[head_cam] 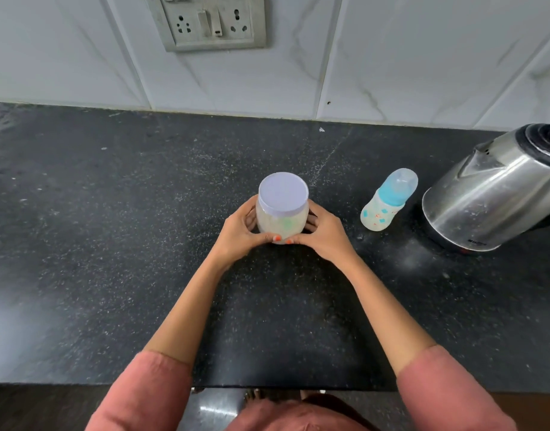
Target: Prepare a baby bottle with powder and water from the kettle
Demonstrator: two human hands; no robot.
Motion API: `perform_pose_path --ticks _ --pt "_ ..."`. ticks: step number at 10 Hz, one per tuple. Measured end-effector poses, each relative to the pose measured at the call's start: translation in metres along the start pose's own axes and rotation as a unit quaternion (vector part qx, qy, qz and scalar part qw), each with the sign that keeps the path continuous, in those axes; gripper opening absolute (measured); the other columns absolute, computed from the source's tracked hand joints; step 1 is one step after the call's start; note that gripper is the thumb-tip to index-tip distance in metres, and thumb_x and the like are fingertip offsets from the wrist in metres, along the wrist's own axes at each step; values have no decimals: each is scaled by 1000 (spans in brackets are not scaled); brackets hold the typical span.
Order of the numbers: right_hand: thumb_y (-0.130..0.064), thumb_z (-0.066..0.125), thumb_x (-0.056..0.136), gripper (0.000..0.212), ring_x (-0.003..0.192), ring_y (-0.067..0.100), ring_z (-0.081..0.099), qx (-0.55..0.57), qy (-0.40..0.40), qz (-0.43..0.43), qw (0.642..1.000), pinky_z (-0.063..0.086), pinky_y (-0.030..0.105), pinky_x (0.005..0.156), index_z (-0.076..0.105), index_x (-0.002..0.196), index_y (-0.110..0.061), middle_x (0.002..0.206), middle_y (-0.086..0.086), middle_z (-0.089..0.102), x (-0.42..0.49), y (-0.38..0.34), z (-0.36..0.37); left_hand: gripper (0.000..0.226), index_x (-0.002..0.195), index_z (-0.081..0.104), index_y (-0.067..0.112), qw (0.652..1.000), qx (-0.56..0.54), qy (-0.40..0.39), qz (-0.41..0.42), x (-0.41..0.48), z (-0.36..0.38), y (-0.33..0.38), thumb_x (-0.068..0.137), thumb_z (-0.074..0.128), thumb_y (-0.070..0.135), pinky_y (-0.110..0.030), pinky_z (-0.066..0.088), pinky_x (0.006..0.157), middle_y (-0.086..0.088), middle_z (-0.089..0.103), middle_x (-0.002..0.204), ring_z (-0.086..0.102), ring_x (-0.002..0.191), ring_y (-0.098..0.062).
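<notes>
At the centre of the frame, the powder jar (282,209) stands upright on the black desk (112,244) with its pale lid (283,195) fitted. The left hand (239,231) and right hand (322,233) are curled around the jar's lower body from either side, thumbs meeting at its front. Right of centre, the baby bottle (387,202) stands capped, just beside the steel kettle (497,194) at the right edge. A socket panel (210,21) sits on the tiled wall, top centre.

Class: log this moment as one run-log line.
left hand, right hand: clasping powder jar | lid: on | baby bottle: capped | kettle: untouched
</notes>
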State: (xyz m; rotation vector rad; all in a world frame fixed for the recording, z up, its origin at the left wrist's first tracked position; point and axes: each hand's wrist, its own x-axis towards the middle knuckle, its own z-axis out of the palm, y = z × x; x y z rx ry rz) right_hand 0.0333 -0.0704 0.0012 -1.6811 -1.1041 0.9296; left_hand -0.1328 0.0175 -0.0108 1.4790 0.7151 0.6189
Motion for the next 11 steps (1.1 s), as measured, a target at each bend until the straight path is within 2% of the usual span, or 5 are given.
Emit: perform_pose_path --ticks 2,5,7,9,11 --pt "0 78 64 81 121 14 48 -10 -1 16 1000 43 22 92 42 135 -16 135 5 51 31 2 -9 78 124 44 28 999 18 32 -1 30 3 -8 61 82 -1 -16 41 99 18 53 123 49 118 4" --pt "1 75 67 81 118 5 43 -21 -1 25 999 39 1 76 38 137 -16 139 4 47 46 8 -14 84 131 41 22 999 13 42 -4 48 5 -21 61 83 3 -13 41 97 14 52 127 47 122 1" --pt "-1 75 69 83 127 15 43 -26 -5 17 999 38 28 101 35 139 -16 139 5 46 42 9 -12 84 137 36 27 998 58 32 11 42 8 -16 66 82 17 -25 37 103 11 48 135 44 125 -1" --pt "-6 65 81 63 124 16 47 -70 55 -1 996 38 24 100 39 138 -16 135 7 52 20 7 -1 85 147 16 22 985 153 80 31 27 18 -13 81 70 19 -18 22 107 4 26 152 26 137 -10" --pt "-25 46 94 31 108 22 61 -248 247 -6 937 48 38 88 59 120 -13 120 4 64 -11 -5 9 64 147 -1 17 956 253 109 99 3 31 2 97 40 15 -21 -1 113 3 1 156 3 143 -12"
